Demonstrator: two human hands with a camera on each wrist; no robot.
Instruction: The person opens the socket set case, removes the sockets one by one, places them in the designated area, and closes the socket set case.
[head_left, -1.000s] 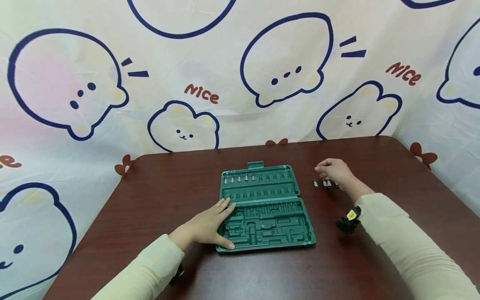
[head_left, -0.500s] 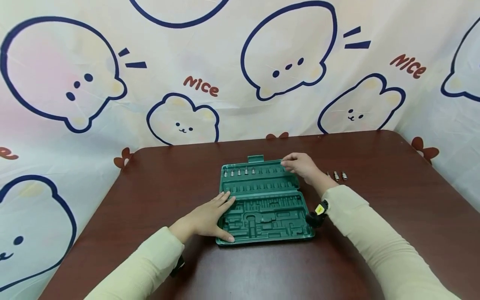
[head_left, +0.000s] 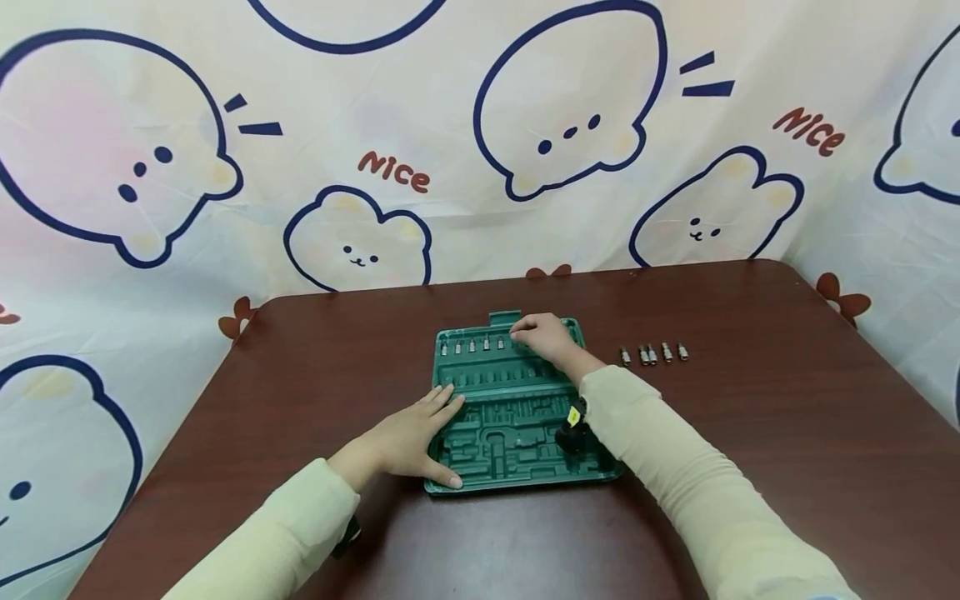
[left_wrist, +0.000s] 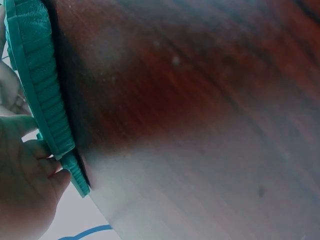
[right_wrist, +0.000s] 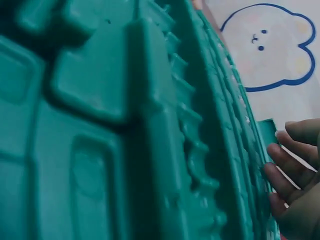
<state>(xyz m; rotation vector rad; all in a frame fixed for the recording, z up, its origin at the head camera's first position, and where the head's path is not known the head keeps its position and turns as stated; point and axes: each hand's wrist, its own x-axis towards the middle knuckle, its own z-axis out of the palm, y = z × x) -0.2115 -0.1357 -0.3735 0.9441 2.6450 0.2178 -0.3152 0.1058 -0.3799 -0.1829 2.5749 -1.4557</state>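
Observation:
A green moulded tool case [head_left: 495, 482] lies unfolded on the table. My left hand [head_left: 408, 433] rests on its left edge with fingers spread, and the left wrist view shows the fingers [left_wrist: 42, 150] against the case's side. Over the far half, my right hand [head_left: 547, 340] pinches what seems to be a small metal socket, mostly hidden by the fingers, just right of the filled slots in the top row. Several small metal sockets [head_left: 472, 345] stand in that row's left part. In the right wrist view, the right hand's fingers [right_wrist: 285, 170] are bent beside the case's far edge.
Several loose metal sockets [head_left: 652, 355] lie in a short row on the brown table [head_left: 750, 400], right of the case. A printed cloth [head_left: 450, 225] hangs behind the table. The case's latch tab [head_left: 505, 317] sticks out at its far edge.
My right hand has moved left from the loose sockets to the case's top row, fingertips still pinched. The left hand has stayed on the case's edge.

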